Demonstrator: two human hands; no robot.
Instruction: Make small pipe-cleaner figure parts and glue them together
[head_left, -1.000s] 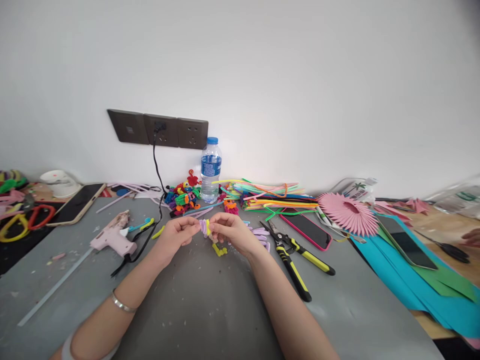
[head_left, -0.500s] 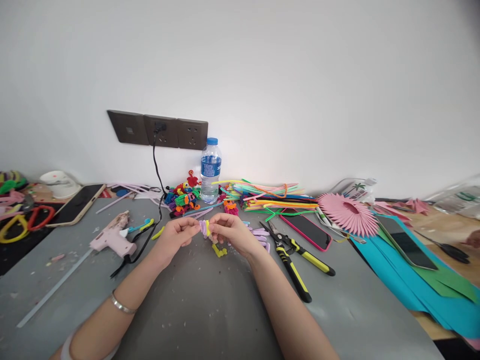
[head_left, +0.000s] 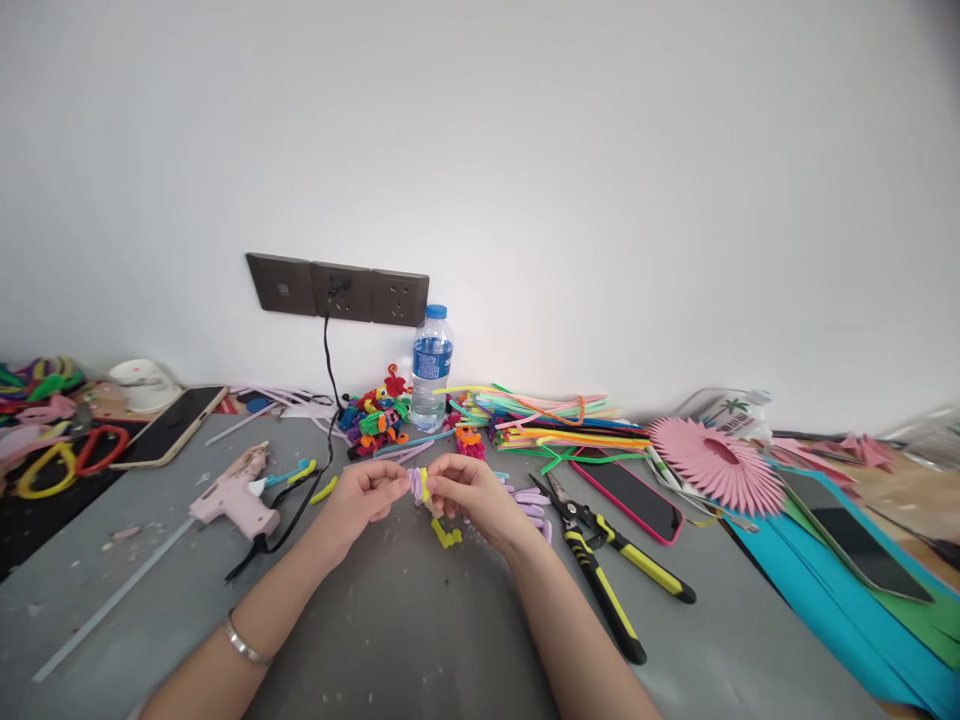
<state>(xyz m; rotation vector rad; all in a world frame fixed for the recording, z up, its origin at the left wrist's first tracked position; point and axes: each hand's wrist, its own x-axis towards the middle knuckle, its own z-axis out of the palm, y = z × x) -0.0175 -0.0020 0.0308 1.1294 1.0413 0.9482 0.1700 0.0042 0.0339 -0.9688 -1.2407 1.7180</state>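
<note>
Between my two hands is a small coiled piece of purple and yellow pipe cleaner (head_left: pixel 417 486), raised over the grey mat. My left hand (head_left: pixel 373 498) pinches its purple side between thumb and fingertips. On the yellow side, my right hand (head_left: pixel 469 496) has thumb and fingers closed on it. Just below lies a bent yellow pipe cleaner (head_left: pixel 445 535). Several purple pipe-cleaner pieces (head_left: pixel 529 505) rest to the right, partly hidden behind my right hand. Wire pliers (head_left: pixel 592 530) with black and yellow handles lie spread beside my right forearm.
A pink glue gun (head_left: pixel 238 500) with a glue stick lies left, its cord plugged into the wall socket (head_left: pixel 342 290). Behind stand a water bottle (head_left: pixel 433 365) and a pipe-cleaner bundle (head_left: pixel 570 428). Phones (head_left: pixel 634 495), a pink paper fan (head_left: pixel 716 465) and coloured paper (head_left: pixel 817 590) lie right.
The view has tilted up, so everything sits lower and slightly to the right. Both hands keep pinching the purple and yellow coil, with little visible difference.
</note>
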